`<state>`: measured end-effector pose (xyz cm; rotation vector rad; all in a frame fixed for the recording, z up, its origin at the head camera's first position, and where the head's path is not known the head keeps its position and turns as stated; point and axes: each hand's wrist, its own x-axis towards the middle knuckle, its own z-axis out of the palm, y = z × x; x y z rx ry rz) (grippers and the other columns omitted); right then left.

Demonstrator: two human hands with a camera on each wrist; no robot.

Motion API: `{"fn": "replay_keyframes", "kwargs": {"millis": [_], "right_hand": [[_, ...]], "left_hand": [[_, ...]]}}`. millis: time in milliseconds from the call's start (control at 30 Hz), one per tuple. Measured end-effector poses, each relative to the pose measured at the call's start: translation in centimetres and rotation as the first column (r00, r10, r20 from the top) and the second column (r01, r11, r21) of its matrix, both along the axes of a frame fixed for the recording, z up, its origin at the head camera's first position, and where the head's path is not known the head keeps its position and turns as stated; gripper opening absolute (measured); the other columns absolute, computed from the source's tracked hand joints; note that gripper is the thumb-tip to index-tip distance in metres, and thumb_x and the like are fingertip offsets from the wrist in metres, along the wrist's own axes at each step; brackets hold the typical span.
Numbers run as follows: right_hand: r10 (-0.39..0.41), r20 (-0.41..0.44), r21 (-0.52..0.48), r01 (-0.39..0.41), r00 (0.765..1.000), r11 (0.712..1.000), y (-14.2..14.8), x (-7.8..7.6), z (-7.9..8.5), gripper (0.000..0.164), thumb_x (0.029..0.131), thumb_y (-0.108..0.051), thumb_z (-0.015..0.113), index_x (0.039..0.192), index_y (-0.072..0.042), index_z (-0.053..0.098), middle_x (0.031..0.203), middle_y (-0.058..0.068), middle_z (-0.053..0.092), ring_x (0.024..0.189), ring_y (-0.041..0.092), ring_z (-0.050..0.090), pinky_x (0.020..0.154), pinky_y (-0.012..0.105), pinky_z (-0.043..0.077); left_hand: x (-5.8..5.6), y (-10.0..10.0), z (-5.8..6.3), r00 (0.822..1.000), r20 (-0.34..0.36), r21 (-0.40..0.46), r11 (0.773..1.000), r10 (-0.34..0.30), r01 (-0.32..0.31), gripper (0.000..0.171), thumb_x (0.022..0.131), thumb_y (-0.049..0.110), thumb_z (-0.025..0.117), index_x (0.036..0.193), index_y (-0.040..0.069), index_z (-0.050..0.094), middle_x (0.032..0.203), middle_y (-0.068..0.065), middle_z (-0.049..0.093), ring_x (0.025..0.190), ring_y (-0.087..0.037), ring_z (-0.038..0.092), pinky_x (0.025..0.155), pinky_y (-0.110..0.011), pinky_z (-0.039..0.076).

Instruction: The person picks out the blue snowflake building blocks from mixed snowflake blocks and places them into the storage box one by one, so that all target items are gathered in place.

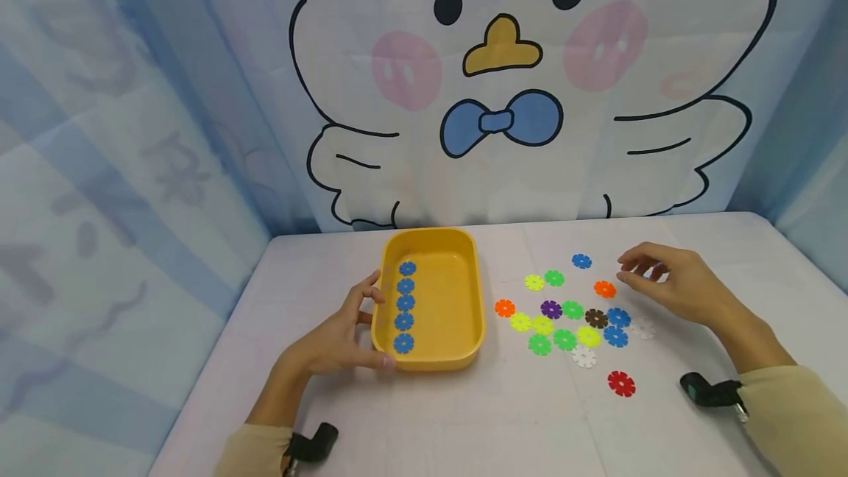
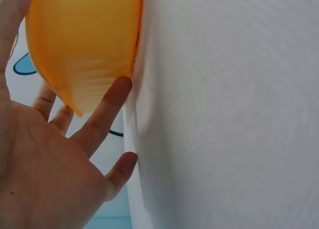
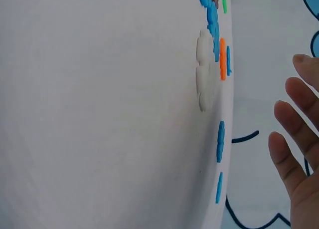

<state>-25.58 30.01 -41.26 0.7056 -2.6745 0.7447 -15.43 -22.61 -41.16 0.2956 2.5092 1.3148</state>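
Note:
A yellow tray [image 1: 457,300] stands on the table, with several blue notched plastic discs [image 1: 405,302] in a column along its left side. My left hand [image 1: 338,333] rests against the tray's left wall, its thumb at the near left corner. In the left wrist view, spread fingers [image 2: 107,107] touch the tray's outside. My right hand [image 1: 682,282] hovers at the right with loosely bent fingers and nothing visible in them. Close to it lie an orange disc [image 1: 605,289] and a blue disc [image 1: 581,261]. More blue discs [image 3: 220,141] on the table show in the right wrist view.
Between tray and right hand, loose discs lie scattered: yellow [image 1: 534,283], green [image 1: 553,278], purple [image 1: 551,309], brown [image 1: 596,318] and white [image 1: 584,356]. A red disc [image 1: 621,383] lies nearer the front. A curtain with a cartoon bird [image 1: 503,182] hangs behind the table.

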Motion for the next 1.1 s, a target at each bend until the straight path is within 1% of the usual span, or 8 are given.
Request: {"fn": "replay_keyframes", "kwargs": {"millis": [133,267,333,467,600,700,833,1100], "right_hand": [[-0.057,0.065,-0.002,0.057,0.996,0.998,0.9,-0.1,-0.2,0.029,0.088,-0.017,0.082,0.113,-0.010,0.071,0.105,0.009,0.073,0.095,0.028,0.063,0.073,0.010,0.045],[-0.110,0.130,0.007,0.110,0.985,0.994,1.6,-0.4,-0.4,0.034,0.090,-0.024,0.081,0.118,-0.008,0.068,0.115,0.016,0.069,0.104,0.039,0.062,0.076,0.023,0.050],[-0.129,0.146,0.013,0.129,0.981,0.992,1.8,-0.6,-0.5,0.036,0.091,-0.026,0.080,0.119,-0.008,0.068,0.117,0.018,0.068,0.105,0.041,0.061,0.076,0.031,0.052],[-0.150,0.165,0.017,0.149,0.975,0.989,2.3,-0.8,-0.7,0.037,0.092,-0.027,0.079,0.120,-0.007,0.067,0.118,0.020,0.068,0.108,0.041,0.060,0.079,0.042,0.054],[-0.157,0.179,0.023,0.156,0.971,0.988,2.8,-1.1,-0.9,0.038,0.093,-0.028,0.078,0.121,-0.006,0.066,0.120,0.021,0.067,0.109,0.041,0.059,0.082,0.046,0.053],[-0.159,0.183,0.021,0.158,0.970,0.987,3.3,-1.3,-1.2,0.038,0.094,-0.027,0.076,0.123,-0.006,0.065,0.123,0.023,0.065,0.110,0.044,0.057,0.085,0.054,0.054],[-0.165,0.204,0.017,0.165,0.965,0.986,3.9,-1.6,-1.7,0.039,0.097,-0.026,0.072,0.128,-0.003,0.061,0.129,0.027,0.061,0.116,0.050,0.053,0.092,0.070,0.048],[-0.167,0.265,0.026,0.166,0.950,0.986,4.7,-2.1,-2.7,0.047,0.100,-0.030,0.069,0.134,-0.001,0.057,0.136,0.031,0.055,0.124,0.053,0.047,0.098,0.073,0.042]], "left_hand": [[-0.1,0.0,0.0,1.000,-0.006,-0.005,1.000,0.001,-0.001,0.115,0.070,0.040,0.095,0.155,0.025,0.018,0.170,0.014,0.005,0.123,-0.024,0.053,0.103,-0.045,0.051],[-0.1,0.1,0.0,1.000,0.001,-0.009,1.000,0.007,-0.007,0.109,0.070,0.041,0.095,0.150,0.024,0.023,0.171,0.016,0.003,0.123,-0.024,0.053,0.102,-0.045,0.052],[-0.1,0.1,0.0,1.000,0.004,-0.011,1.000,0.009,-0.009,0.105,0.070,0.041,0.095,0.147,0.023,0.026,0.171,0.016,0.002,0.122,-0.024,0.053,0.101,-0.044,0.052],[-0.1,0.1,0.1,1.000,0.006,-0.010,1.000,0.007,-0.007,0.097,0.069,0.041,0.095,0.139,0.023,0.030,0.171,0.016,0.001,0.122,-0.025,0.054,0.100,-0.043,0.052],[-0.1,0.0,0.0,1.000,0.006,-0.004,1.000,0.006,-0.006,0.096,0.069,0.041,0.095,0.138,0.023,0.030,0.171,0.017,0.001,0.122,-0.025,0.053,0.100,-0.044,0.053],[-0.1,0.0,0.0,1.000,0.006,0.002,1.000,0.004,-0.004,0.097,0.070,0.042,0.095,0.139,0.022,0.030,0.171,0.016,0.001,0.123,-0.025,0.053,0.101,-0.044,0.052],[-0.1,0.0,0.1,1.000,0.007,0.006,1.000,0.000,-0.001,0.095,0.069,0.041,0.095,0.136,0.023,0.030,0.171,0.016,0.001,0.122,-0.025,0.054,0.101,-0.043,0.052],[0.0,-0.1,0.1,1.000,0.011,0.018,1.000,-0.001,0.001,0.091,0.069,0.037,0.096,0.132,0.024,0.031,0.171,0.016,0.002,0.120,-0.023,0.056,0.105,-0.045,0.048]]}}
